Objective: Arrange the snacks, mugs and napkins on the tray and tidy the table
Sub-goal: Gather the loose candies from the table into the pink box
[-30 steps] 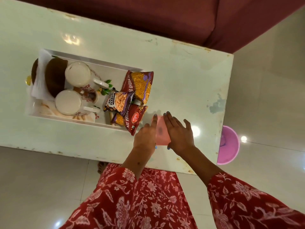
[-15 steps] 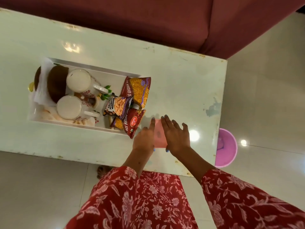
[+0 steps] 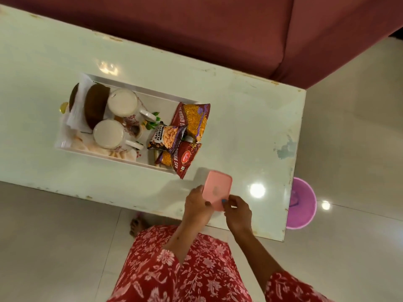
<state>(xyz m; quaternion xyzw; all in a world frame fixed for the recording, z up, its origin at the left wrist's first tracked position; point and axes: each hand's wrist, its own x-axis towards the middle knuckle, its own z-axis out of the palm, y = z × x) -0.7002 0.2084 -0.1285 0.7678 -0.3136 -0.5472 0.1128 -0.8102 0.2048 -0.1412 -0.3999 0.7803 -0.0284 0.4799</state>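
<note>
A white tray (image 3: 139, 89) sits on the pale table (image 3: 239, 131). Inside it stand two floral mugs (image 3: 123, 102) (image 3: 108, 133), a brown napkin holder (image 3: 96, 109) with white napkins (image 3: 79, 110), and three snack packets: bhujia (image 3: 195, 119), salted peanuts (image 3: 166, 137) and a red sev packet (image 3: 181, 159) that hangs over the tray's near rim. Near the table's front edge, a pink phone (image 3: 217, 189) is lifted and tilted. My left hand (image 3: 196, 203) grips its left side and my right hand (image 3: 236, 211) pinches its lower right corner.
A maroon sofa (image 3: 218, 29) runs along the table's far side. A purple bucket (image 3: 302, 203) stands on the tiled floor just past the table's right end. My bare foot (image 3: 137, 225) shows under the front edge.
Both hands lay flat over the pink phone on the table; now they have closed on it and raised it toward me, off the surface.
</note>
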